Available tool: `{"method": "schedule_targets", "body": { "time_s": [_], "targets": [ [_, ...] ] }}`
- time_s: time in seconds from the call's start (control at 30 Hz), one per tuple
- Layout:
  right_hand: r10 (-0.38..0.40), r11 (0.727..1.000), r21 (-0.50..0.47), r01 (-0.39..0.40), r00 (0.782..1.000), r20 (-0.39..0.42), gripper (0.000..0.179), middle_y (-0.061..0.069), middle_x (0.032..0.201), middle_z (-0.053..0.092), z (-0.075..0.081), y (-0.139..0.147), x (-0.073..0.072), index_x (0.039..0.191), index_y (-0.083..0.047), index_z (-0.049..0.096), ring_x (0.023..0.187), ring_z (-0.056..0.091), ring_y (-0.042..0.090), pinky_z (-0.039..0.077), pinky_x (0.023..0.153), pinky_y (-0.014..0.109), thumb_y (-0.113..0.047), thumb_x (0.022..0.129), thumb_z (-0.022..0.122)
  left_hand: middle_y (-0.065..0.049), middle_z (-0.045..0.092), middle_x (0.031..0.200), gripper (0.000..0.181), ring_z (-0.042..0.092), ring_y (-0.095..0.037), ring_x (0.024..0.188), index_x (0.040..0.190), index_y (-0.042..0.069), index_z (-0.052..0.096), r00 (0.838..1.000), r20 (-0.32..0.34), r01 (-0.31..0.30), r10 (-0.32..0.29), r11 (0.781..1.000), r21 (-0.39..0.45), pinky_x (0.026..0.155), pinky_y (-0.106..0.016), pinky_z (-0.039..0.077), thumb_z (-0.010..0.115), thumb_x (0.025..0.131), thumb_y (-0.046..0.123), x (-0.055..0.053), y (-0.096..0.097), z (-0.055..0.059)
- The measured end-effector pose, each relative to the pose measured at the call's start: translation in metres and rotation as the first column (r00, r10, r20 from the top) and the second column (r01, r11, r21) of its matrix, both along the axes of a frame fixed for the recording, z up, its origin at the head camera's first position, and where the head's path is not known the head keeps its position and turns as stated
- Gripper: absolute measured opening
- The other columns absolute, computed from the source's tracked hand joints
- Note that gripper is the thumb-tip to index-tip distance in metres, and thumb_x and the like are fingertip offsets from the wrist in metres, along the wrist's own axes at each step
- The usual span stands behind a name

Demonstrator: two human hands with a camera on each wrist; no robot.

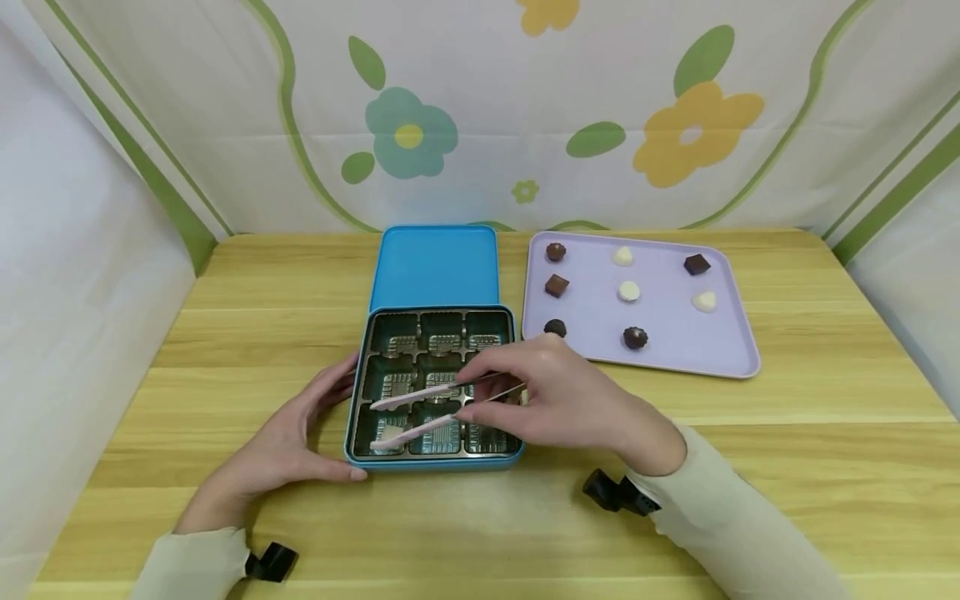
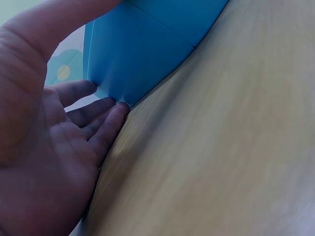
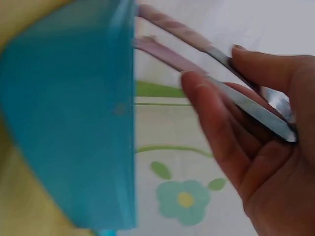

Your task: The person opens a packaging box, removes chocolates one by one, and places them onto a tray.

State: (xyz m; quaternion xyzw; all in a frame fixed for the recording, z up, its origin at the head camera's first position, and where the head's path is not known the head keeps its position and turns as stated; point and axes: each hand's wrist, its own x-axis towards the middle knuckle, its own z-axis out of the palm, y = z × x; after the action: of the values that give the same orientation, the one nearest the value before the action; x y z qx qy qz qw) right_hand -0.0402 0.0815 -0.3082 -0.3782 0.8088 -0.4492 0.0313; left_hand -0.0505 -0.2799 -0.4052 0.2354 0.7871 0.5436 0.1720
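A blue tin (image 1: 433,467) holds a dark plastic tray with several square compartments. In the front left one lies a small white chocolate (image 1: 391,432). My right hand (image 1: 558,400) holds metal tongs (image 3: 251,105) with pale pink tips between thumb and fingers. The tong arms are spread, their tips over the front left compartment, one close beside the white chocolate. My left hand (image 1: 281,442) rests on the table against the tin's left side. Its fingertips (image 2: 110,105) touch the blue wall low down, and the thumb lies at the front left corner.
Behind the tin lies its blue lid (image 1: 437,265). A lilac tray (image 1: 675,354) at the back right bears several dark, brown and white chocolates, spaced apart. The wooden table (image 1: 225,333) ends at a flower-printed cloth (image 1: 525,108) behind.
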Motion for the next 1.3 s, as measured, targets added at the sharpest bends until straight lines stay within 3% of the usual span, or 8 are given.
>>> {"method": "schedule_targets", "body": {
  "time_s": [0.1, 0.23, 0.47, 0.9, 1.3],
  "targets": [
    [0.05, 0.992, 0.117, -0.04, 0.995, -0.083, 0.018, -0.008, 0.088, 0.075, 0.011, -0.012, -0.004, 0.111, -0.012, 0.078, 0.073, 0.062, -0.006, 0.055, 0.063, 0.016, -0.021, 0.097, 0.082, -0.016, 0.029, 0.176, 0.134, 0.042, 0.005, 0.145, 0.173, 0.027, 0.024, 1.0, -0.002, 0.0, 0.0, 1.0, 0.002, 0.118, -0.005, 0.029, 0.101, 0.067, 0.003, -0.001, -0.001, 0.0],
    [0.091, 0.963, 0.266, -0.049, 0.985, -0.149, 0.015, -0.01, 0.081, 0.07, 0.023, -0.027, -0.009, 0.106, -0.014, 0.077, 0.064, 0.051, -0.004, 0.049, 0.062, 0.017, -0.027, 0.099, 0.08, -0.015, 0.03, 0.176, 0.132, 0.043, 0.004, 0.144, 0.173, 0.026, 0.024, 1.0, 0.004, 0.009, -0.009, 1.0, 0.008, 0.118, -0.006, 0.029, 0.101, 0.068, 0.002, -0.001, -0.001, 0.001],
    [0.108, 0.914, 0.401, -0.061, 0.99, -0.095, 0.018, -0.011, 0.07, 0.067, 0.03, -0.045, -0.018, 0.107, -0.013, 0.079, 0.054, 0.045, -0.001, 0.039, 0.053, 0.02, -0.03, 0.099, 0.079, -0.013, 0.032, 0.175, 0.131, 0.044, 0.001, 0.144, 0.173, 0.027, 0.025, 1.0, 0.014, 0.016, -0.016, 1.0, 0.022, 0.118, -0.007, 0.03, 0.1, 0.068, 0.002, -0.002, 0.001, 0.0],
    [0.116, 0.939, 0.328, -0.099, 0.993, -0.03, 0.013, -0.01, 0.062, 0.065, 0.019, -0.05, -0.023, 0.102, -0.01, 0.079, 0.049, 0.047, -0.005, 0.041, 0.05, 0.017, -0.023, 0.099, 0.079, -0.011, 0.033, 0.174, 0.129, 0.044, 0.001, 0.144, 0.172, 0.026, 0.027, 1.0, 0.007, 0.013, -0.013, 1.0, 0.023, 0.118, -0.006, 0.03, 0.1, 0.069, 0.002, -0.001, 0.001, 0.001],
    [0.067, 0.989, 0.127, -0.069, 0.998, 0.014, 0.012, -0.005, 0.075, 0.076, 0.003, -0.029, -0.024, 0.101, -0.008, 0.081, 0.051, 0.052, -0.004, 0.045, 0.049, 0.019, -0.018, 0.095, 0.082, -0.012, 0.034, 0.173, 0.131, 0.045, 0.001, 0.145, 0.172, 0.027, 0.027, 1.0, -0.008, 0.002, -0.002, 1.0, 0.019, 0.119, -0.007, 0.03, 0.102, 0.066, 0.003, -0.001, 0.001, 0.0]
  ]
}}
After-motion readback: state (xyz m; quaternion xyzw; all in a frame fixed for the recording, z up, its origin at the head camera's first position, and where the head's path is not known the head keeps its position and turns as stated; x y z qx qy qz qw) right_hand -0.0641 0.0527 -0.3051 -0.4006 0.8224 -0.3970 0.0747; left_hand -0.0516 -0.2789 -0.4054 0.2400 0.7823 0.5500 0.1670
